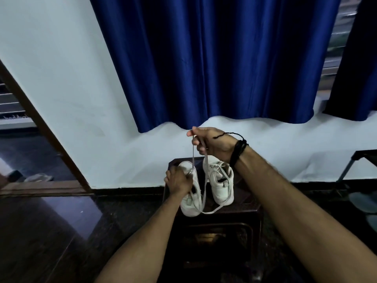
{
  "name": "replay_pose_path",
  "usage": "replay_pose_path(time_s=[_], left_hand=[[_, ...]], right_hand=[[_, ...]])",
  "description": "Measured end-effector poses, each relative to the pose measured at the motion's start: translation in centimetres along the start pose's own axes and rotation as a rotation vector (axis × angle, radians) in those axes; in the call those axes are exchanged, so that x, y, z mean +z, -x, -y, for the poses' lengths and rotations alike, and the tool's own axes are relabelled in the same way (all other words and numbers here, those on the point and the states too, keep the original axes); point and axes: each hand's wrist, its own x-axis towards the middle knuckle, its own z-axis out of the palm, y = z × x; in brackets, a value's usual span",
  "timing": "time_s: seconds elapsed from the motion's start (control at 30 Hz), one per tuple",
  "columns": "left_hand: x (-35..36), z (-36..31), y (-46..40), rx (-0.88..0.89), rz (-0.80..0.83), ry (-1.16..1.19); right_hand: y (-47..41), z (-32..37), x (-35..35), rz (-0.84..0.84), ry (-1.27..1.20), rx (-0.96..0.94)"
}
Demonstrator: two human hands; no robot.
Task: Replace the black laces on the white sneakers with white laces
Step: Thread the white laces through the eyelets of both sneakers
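Two white sneakers stand side by side on a dark stool (pixel 240 213). My left hand (pixel 178 180) grips the left sneaker (pixel 190 203) over its lacing area. My right hand (pixel 212 142) is raised above the shoes and pinches a white lace (pixel 204 180), pulled taut upward. One strand runs down into the left sneaker by my left hand. The other hangs in a long loop across the front of the right sneaker (pixel 222 184), which shows white lacing on top. I see no black lace; a dark thread band circles my right wrist.
A blue curtain (pixel 214 62) hangs on the white wall behind the stool. A dark wooden door frame (pixel 44 127) slants at the left. A dark stand (pixel 359 160) and footwear sit at the right. The floor is dark and glossy.
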Motion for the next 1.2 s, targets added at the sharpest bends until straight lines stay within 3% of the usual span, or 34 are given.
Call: replay_pose_path(time_s=[0.07,0.1,0.17,0.2,0.23,0.3,0.33,0.4,0.43,0.47,0.53,0.63,0.73,0.83,0.93,1.0,1.03,1.07,1.1,1.13,1.2], left_hand=[[-1.7,-1.5,1.0,0.115,-0.094,0.301],[-2.9,-2.5,1.6,0.131,-0.021,0.600],[-5.5,-4.3,2.7,-0.006,0.430,1.240],[-6.2,-4.2,2.5,-0.057,0.604,1.384],[-7.0,-3.9,2.3,-0.043,0.702,1.366],[-7.7,-2.9,1.9,0.027,0.658,1.133],[-7.7,-2.4,1.5,0.046,0.574,1.013],[-7.8,-2.1,1.3,0.060,0.244,0.846],[-8.1,-2.3,1.3,0.068,0.111,0.890],[-8.5,-2.7,1.3,0.066,0.098,1.021],[-9.5,-3.9,1.8,0.088,0.360,1.226],[-10.6,-5.2,2.8,0.161,0.723,1.242],[-11.2,-4.7,2.6,0.108,0.721,1.276],[-11.2,-3.0,1.7,0.042,0.613,1.065],[-10.9,-1.7,1.1,0.017,0.452,0.801],[-10.3,-1.0,0.5,0.037,0.334,0.712],[-10.1,-0.8,0.2,0.064,0.312,0.679],[-9.8,-0.8,-0.1,0.095,0.317,0.643],[-9.5,-0.9,-0.2,0.127,0.335,0.596],[-9.3,-1.2,-0.3,0.147,0.339,0.554],[-8.7,-1.7,-0.8,0.160,0.304,0.497]], right_hand=[[0.0,0.3,0.2,-0.037,-0.110,-0.070],[-0.1,0.4,0.3,-0.059,-0.154,-0.108],[-0.6,0.6,0.6,-0.141,-0.175,-0.156],[-0.7,0.6,0.6,-0.203,-0.153,-0.160],[-0.9,0.4,0.5,-0.266,-0.125,-0.158],[-0.9,-0.1,0.0,-0.342,-0.133,-0.170],[-0.9,-0.5,-0.2,-0.341,-0.188,-0.186],[-1.0,-0.8,0.2,-0.310,-0.321,-0.194],[-1.1,-0.8,0.7,-0.298,-0.365,-0.186],[-1.2,-0.7,1.3,-0.288,-0.397,-0.185],[-1.4,-0.3,2.4,-0.287,-0.428,-0.210],[-1.6,0.5,2.6,-0.326,-0.400,-0.266],[-1.5,0.5,1.1,-0.370,-0.289,-0.305],[-0.7,-0.5,-1.1,-0.457,-0.056,-0.251],[0.3,-3.0,-3.3,-0.373,0.276,0.048],[0.9,-4.4,-3.8,-0.344,0.856,0.314],[1.1,-4.9,-3.8,-0.416,1.225,0.396],[1.0,-5.3,-3.2,-0.507,1.435,0.328],[0.9,-5.5,-2.5,-0.502,1.413,0.171],[0.6,-5.5,-2.0,-0.383,1.176,0.052],[-0.2,-5.7,-0.6,-0.016,0.561,0.022]])
